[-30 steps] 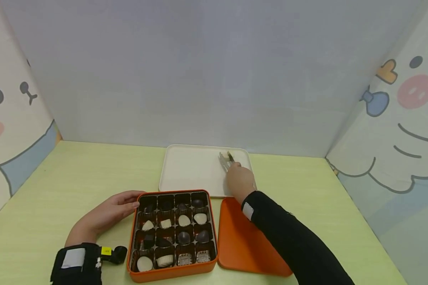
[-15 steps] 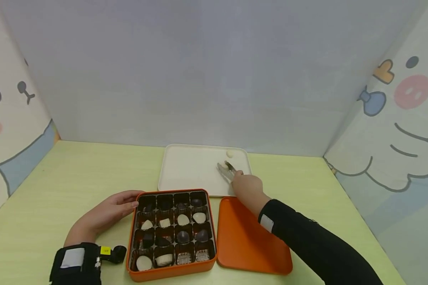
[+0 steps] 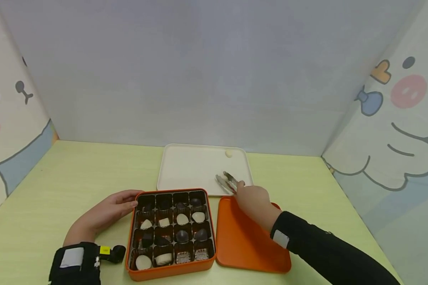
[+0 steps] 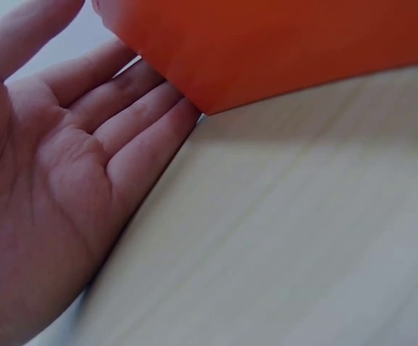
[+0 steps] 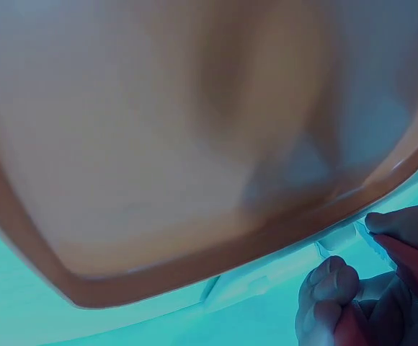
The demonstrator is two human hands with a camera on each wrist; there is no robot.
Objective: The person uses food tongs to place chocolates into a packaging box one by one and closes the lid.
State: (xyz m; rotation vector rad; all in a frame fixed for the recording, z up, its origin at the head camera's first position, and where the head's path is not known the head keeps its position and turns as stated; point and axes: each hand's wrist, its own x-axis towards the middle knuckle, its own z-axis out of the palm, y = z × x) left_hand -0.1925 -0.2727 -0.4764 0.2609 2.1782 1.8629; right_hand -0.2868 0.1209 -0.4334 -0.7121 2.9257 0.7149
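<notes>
Against the left side of an orange chocolate box [image 3: 171,273] rests my left hand [image 3: 108,213], its fingers straight along the wall in the left wrist view and its thumb by the rim. The box has a dark divided insert with dark and white chocolates; two front-right compartments show bare bottoms. My right hand [image 3: 253,200] grips a pair of tongs [image 3: 225,184] above the near right part of a white tray [image 3: 185,166]. Something pale seems to sit between the tong tips, too small to tell clearly. A white chocolate [image 3: 228,153] lies at the tray's far right.
An orange lid [image 3: 249,245] lies right of the box, partly under my right forearm, and fills much of the right wrist view. A grey wall [image 3: 199,79] stands behind the tray. Side panels with cartoon animals bound the pale table [image 3: 92,166].
My right hand and the tongs have come back from the tray's far right toward its near edge, uncovering the white chocolate there. My left hand stays at the box.
</notes>
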